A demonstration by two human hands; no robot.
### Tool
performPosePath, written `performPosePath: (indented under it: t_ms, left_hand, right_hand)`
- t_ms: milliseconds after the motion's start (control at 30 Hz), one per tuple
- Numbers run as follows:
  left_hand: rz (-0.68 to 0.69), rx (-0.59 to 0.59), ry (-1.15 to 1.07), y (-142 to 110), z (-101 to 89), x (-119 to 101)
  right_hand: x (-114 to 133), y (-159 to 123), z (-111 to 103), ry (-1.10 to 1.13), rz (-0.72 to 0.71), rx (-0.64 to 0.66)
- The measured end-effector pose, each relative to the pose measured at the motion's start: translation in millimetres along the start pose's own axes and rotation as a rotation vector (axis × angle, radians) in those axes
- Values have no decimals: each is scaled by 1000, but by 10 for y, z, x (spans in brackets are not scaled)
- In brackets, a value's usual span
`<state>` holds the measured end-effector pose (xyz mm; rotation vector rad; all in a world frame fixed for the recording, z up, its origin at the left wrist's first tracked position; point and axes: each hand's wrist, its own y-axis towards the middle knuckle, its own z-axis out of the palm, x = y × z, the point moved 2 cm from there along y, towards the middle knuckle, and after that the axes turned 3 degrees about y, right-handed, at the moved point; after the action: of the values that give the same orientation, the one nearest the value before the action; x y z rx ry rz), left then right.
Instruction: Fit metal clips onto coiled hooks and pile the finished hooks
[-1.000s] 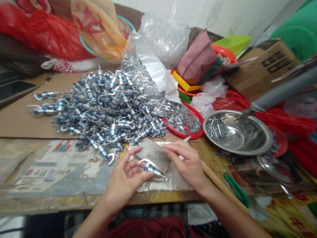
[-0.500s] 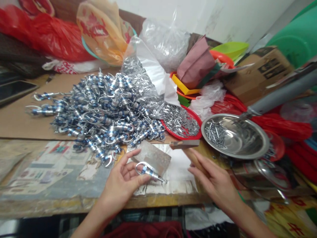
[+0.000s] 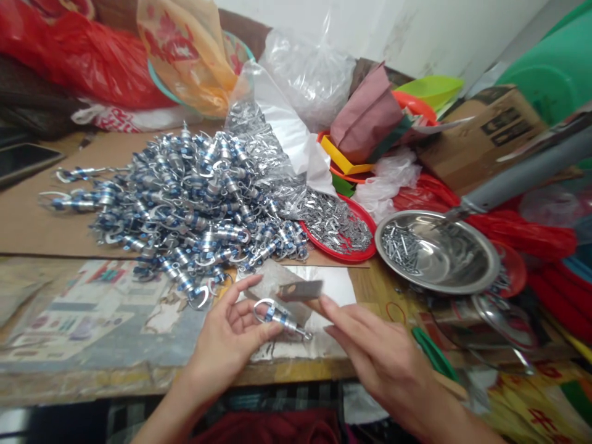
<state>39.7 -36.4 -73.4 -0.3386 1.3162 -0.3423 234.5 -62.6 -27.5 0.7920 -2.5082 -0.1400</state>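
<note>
My left hand (image 3: 238, 327) pinches a small silver-and-blue metal fitting with a hooked end (image 3: 279, 316) between thumb and fingers. The fitting lies over a flat grey metal block (image 3: 271, 280) at the table's front. My right hand (image 3: 374, 339) is closed round the wooden handle of a hammer (image 3: 300, 290). The hammer's head is above the block, just behind the fitting; whether it touches anything I cannot tell. Beyond my left hand a large heap of similar fittings (image 3: 180, 203) covers the cardboard.
Behind the block stands a red plate (image 3: 372, 246) of small metal pieces. To its right are a steel bowl (image 3: 490, 271) with metal pins and a grey bar (image 3: 522, 166) slanting over it. A green-handled tool (image 3: 435, 354) lies beside my right wrist.
My right hand has brought the hammer left and down, over the block and close to the fitting. My left hand keeps its hold in nearly the same place.
</note>
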Motion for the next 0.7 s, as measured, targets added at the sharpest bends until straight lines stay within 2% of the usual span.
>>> performPosePath:
  t_ms: [100, 200, 300, 367, 400, 500, 567, 700]
  left_hand:
    - [10, -9, 0, -8, -10, 24]
    - [19, 32, 79, -28, -12, 17]
    - [101, 49, 197, -38, -20, -31]
    - [165, 37, 261, -33, -31, -60]
    - [190, 35, 286, -27, -37, -70]
    - [238, 41, 336, -1, -48, -82]
    - [249, 42, 342, 17, -55, -82]
    - [245, 24, 349, 49, -71, -85]
  right_hand:
    - [-134, -72, 57, 83, 98, -17]
    - [-446, -149, 120, 96, 340, -171]
    - [-718, -159, 192, 50, 509, -108]
    - [-820, -77, 197, 20, 496, -35]
    - [-863, -3, 178, -1, 461, -42]
    - [-1058, 324, 73, -125, 382, -180]
    - [-1264, 575, 30, -214, 407, -229]
    - [-1593, 934, 64, -228, 426, -163]
